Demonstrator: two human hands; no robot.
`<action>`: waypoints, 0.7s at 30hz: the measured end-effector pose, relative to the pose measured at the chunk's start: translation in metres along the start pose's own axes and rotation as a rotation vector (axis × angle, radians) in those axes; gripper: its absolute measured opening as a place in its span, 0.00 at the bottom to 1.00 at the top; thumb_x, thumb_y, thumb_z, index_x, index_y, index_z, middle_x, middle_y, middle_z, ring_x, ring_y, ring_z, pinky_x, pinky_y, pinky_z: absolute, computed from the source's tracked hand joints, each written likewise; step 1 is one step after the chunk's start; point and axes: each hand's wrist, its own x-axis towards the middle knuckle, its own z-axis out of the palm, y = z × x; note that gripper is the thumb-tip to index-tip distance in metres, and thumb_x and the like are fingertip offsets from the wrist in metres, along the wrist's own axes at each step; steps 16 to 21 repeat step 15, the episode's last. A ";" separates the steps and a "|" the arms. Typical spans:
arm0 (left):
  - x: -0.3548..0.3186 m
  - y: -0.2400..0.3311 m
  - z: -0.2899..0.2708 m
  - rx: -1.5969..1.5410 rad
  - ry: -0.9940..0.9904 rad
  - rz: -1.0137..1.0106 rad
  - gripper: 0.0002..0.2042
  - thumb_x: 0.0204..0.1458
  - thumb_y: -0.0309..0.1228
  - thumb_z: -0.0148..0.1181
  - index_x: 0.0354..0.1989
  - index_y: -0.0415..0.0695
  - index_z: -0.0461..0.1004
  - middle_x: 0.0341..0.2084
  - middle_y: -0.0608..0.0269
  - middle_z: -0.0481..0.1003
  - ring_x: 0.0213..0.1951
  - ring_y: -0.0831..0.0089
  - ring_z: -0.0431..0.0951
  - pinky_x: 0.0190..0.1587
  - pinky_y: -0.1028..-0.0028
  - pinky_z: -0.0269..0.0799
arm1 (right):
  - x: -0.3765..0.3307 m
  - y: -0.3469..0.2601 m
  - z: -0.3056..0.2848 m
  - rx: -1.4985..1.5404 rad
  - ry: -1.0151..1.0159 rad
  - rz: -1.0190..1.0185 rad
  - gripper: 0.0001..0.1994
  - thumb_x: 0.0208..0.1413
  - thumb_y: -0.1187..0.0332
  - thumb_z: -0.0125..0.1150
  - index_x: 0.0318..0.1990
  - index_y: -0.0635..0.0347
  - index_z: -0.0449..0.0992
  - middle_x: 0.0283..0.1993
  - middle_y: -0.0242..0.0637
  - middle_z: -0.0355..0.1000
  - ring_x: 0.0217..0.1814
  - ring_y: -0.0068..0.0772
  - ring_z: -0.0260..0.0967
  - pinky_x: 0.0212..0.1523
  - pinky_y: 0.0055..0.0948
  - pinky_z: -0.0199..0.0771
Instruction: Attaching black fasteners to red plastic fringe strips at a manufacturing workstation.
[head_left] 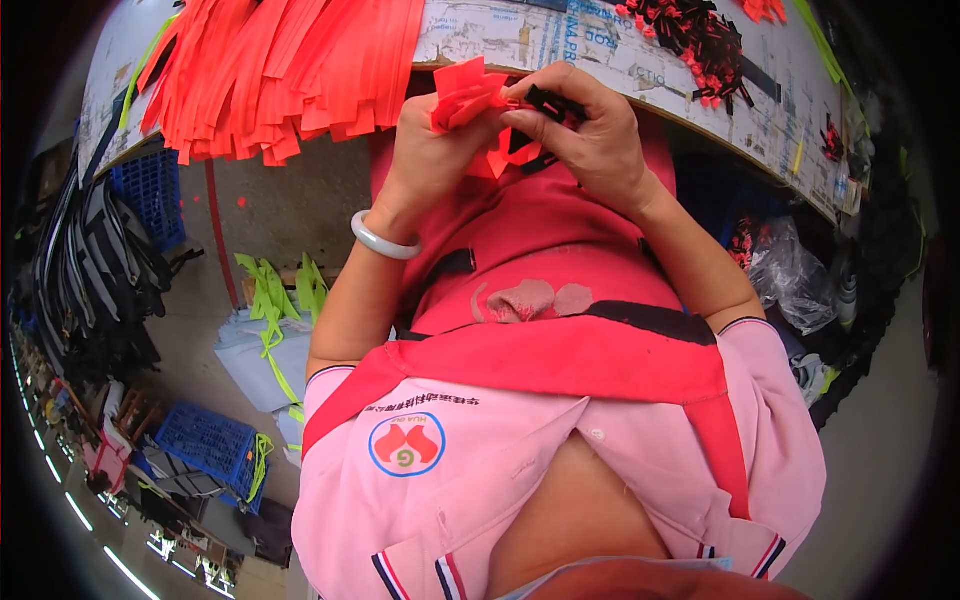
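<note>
My left hand (435, 150), with a pale bangle (383, 240) on the wrist, grips a folded bright orange-red strap (462, 92) just below the table edge. My right hand (590, 125) meets it from the right and pinches a small black plastic buckle (550, 103) against the strap. A short orange end (497, 160) hangs down between the two hands. Both hands are held close together above my lap, over a red apron (560, 350).
A big bundle of orange-red straps (280, 70) hangs over the worktable's (640, 65) edge at upper left. A heap of black and red buckles (700, 40) lies on the table at upper right. Blue crates (205, 440), black straps (90, 260) and lime-green straps (270, 300) sit on the floor at left.
</note>
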 end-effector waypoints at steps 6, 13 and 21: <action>0.001 0.001 0.005 -0.037 0.034 -0.007 0.07 0.56 0.21 0.64 0.42 0.36 0.79 0.27 0.65 0.80 0.28 0.80 0.79 0.31 0.78 0.75 | 0.002 0.003 0.000 0.025 0.034 0.026 0.11 0.55 0.71 0.71 0.42 0.65 0.77 0.34 0.32 0.73 0.33 0.17 0.69 0.35 0.20 0.72; 0.003 -0.005 0.007 -0.047 -0.013 -0.029 0.07 0.57 0.23 0.63 0.42 0.36 0.79 0.29 0.65 0.80 0.30 0.80 0.79 0.34 0.79 0.74 | 0.001 0.007 0.001 0.012 0.048 -0.091 0.10 0.55 0.73 0.70 0.41 0.66 0.77 0.34 0.33 0.73 0.33 0.19 0.70 0.35 0.20 0.72; 0.000 -0.014 0.007 -0.102 -0.007 -0.064 0.08 0.58 0.24 0.62 0.45 0.37 0.78 0.30 0.64 0.80 0.33 0.81 0.79 0.36 0.79 0.75 | 0.000 0.005 0.003 0.103 0.066 -0.001 0.09 0.55 0.72 0.70 0.41 0.65 0.77 0.35 0.33 0.74 0.33 0.21 0.70 0.36 0.21 0.72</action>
